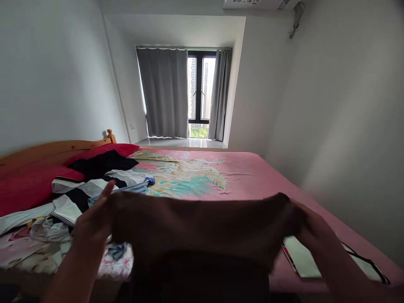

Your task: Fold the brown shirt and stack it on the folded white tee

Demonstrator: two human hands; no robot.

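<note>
A dark brown garment (pixel 198 227) is stretched wide between my two hands in front of the bed; its exact kind is blurred and too dark to make out. My left hand (pixel 96 212) grips its left corner, with the thumb pointing up. At the opposite corner my right hand (pixel 307 221) is closed on the cloth, its fingers partly hidden behind the fabric. The top edge between them hangs nearly level, while the lower part drops into shadow.
A heap of clothes (pixel 78 195) lies on the left of the pink bed (pixel 249 176), beside red pillows (pixel 34 185) and the wooden headboard (pixel 57 147). A flat pale bag-like item (pixel 303 254) with dark straps lies at the right. Grey curtains (pixel 167 92) hang at the window.
</note>
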